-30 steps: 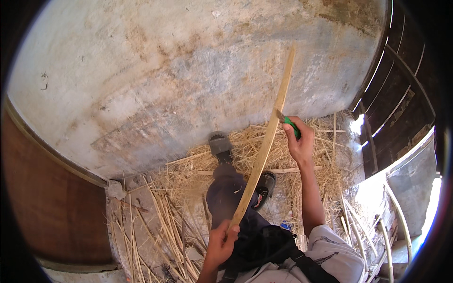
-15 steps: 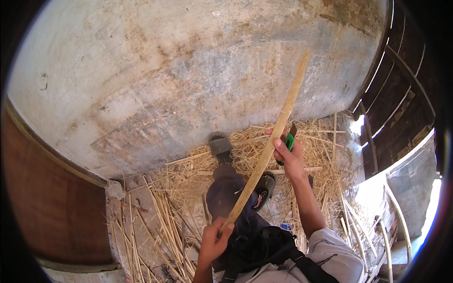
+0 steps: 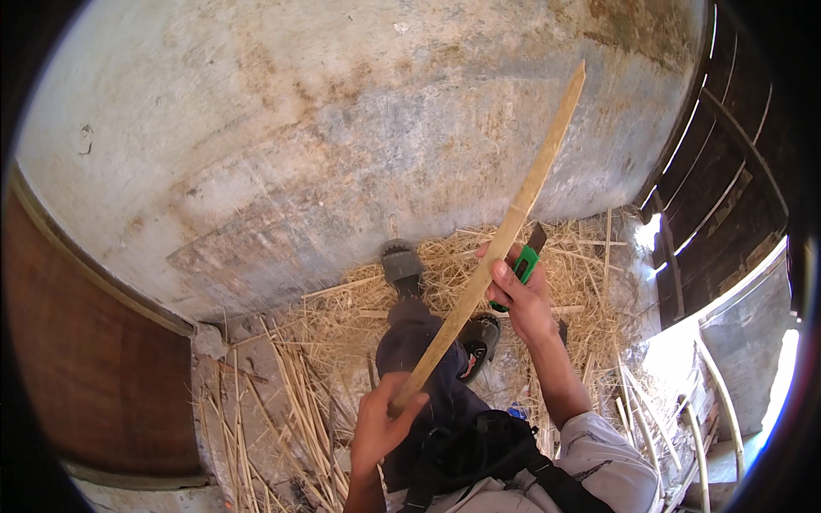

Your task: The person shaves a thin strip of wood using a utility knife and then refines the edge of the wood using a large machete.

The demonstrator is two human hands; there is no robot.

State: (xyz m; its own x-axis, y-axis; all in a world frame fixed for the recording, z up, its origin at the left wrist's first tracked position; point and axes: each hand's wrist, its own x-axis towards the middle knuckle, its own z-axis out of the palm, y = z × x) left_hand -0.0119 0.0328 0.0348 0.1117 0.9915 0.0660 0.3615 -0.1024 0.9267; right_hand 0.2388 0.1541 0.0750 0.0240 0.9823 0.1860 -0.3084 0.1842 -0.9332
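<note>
A long, flat bamboo strip (image 3: 528, 190) slants across the view from my lap up toward the wall, its far tip narrowed to a point. My left hand (image 3: 382, 421) is closed round its near end. Farther along, my right hand (image 3: 523, 295) pinches the strip between thumb and fingers. That same hand also holds a green utility knife (image 3: 524, 261) against the palm, its dark blade out and pointing up, apart from the strip.
A stained plaster wall (image 3: 282, 171) rises in front. Straw-like shavings (image 3: 453, 256) cover the floor around my shoes (image 3: 481, 336). Thin bamboo sticks (image 3: 299, 393) lie at left, and thicker poles (image 3: 697, 445) lean at right. A brown wooden panel (image 3: 94, 359) stands far left.
The strip's far tip has shifted up and to the right. My left hand has turned and moved slightly up round the near end. The knife in my right hand has tilted a little.
</note>
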